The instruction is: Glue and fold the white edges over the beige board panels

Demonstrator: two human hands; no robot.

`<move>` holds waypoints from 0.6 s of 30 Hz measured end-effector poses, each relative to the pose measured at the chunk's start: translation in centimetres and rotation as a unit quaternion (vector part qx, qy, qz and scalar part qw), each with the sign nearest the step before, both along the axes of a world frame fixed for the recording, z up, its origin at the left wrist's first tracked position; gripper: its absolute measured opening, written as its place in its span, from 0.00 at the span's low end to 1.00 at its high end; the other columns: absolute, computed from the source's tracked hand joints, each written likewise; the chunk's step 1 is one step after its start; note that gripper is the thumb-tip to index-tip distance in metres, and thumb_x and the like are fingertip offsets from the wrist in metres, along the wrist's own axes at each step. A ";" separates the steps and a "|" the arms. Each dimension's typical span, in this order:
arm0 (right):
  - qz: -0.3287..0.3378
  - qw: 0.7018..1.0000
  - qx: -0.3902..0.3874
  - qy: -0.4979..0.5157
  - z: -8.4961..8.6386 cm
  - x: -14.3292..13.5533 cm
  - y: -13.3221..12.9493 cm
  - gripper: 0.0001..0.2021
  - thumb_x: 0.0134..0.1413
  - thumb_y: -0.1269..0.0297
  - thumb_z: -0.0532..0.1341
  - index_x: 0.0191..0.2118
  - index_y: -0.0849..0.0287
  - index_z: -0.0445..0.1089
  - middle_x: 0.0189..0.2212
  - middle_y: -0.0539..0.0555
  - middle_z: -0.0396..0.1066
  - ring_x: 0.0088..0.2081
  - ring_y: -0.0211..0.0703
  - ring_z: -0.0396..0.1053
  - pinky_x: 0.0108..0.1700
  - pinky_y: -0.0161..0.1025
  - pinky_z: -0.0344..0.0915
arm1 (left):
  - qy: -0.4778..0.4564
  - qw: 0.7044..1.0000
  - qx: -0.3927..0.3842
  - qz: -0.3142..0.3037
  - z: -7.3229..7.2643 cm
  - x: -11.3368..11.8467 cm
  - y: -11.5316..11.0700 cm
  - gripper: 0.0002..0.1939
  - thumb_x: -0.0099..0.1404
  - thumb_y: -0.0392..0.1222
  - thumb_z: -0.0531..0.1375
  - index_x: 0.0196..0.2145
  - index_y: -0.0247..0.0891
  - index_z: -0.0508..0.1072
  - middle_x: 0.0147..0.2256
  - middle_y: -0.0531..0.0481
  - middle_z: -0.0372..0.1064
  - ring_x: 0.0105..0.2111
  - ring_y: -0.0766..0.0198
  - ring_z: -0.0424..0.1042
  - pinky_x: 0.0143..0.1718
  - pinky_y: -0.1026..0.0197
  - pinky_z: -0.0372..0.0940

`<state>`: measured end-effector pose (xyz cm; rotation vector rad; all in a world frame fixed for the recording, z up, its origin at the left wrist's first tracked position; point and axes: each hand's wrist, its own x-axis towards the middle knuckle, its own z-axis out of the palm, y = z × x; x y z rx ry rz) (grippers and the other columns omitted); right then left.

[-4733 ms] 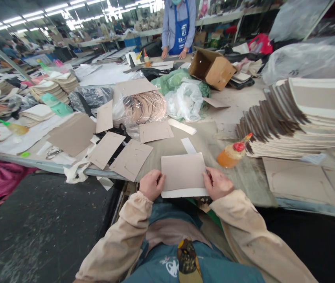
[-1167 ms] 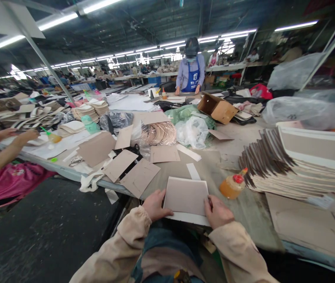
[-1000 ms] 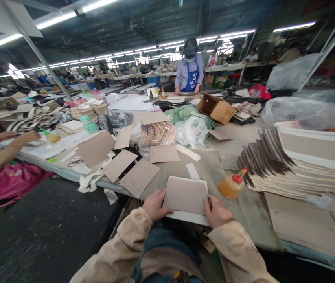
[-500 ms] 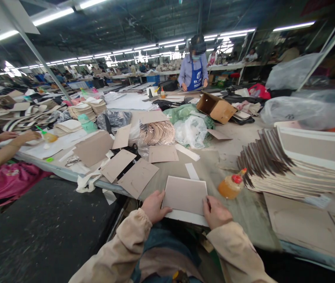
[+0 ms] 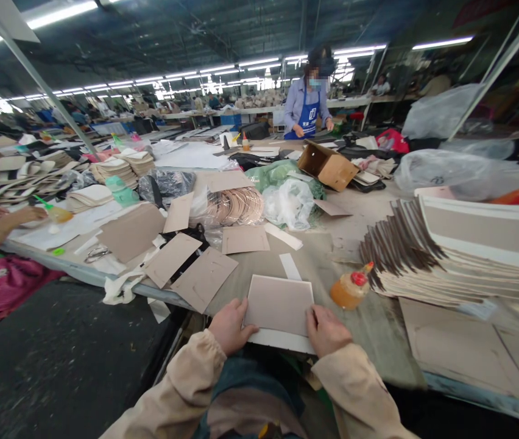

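A taupe rectangular panel with a pale border lies at the table's front edge, its wider white strip nearest me. My left hand closes on its left side, thumb over the lower left corner. At the opposite side, my right hand grips the right edge with curled fingers. A bottle of amber liquid with a red cap stands just right of the panel. Behind the panel lies a white strip.
Loose taupe panels lie to the left. A tall fanned stack of bordered panels fills the right. Farther back are plastic bags and an open cardboard box. A person in a blue apron stands across the table; another person's arms reach in at far left.
The view has shifted slightly, so most things appear farther left. Both hands keep their hold on the panel's sides. The person across the table has turned a little.
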<state>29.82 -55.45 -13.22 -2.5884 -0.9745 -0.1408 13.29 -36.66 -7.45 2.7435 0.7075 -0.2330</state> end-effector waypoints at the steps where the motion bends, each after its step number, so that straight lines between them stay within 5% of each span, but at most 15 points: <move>1: -0.002 1.000 -0.005 0.003 0.0 0.0 0.1 0.10 0.60 0.63 0.51 0.37 0.59 0.68 0.31 0.53 0.69 0.33 0.39 0.67 0.30 0.33 0.54 | 0.002 1.000 0.000 0.001 0.0 0.0 0.0 0.34 0.58 0.56 0.55 0.57 0.33 0.57 0.44 0.41 0.63 0.44 0.54 0.66 0.46 0.57 0.61; 18: -0.049 0.998 -0.031 0.030 0.4 0.4 0.7 0.06 0.58 0.66 0.54 0.34 0.59 0.67 0.27 0.51 0.70 0.29 0.38 0.67 0.27 0.34 0.51 | 0.015 1.000 0.008 -0.005 0.1 0.3 -0.2 0.34 0.59 0.57 0.53 0.57 0.32 0.57 0.44 0.40 0.63 0.44 0.53 0.65 0.47 0.56 0.61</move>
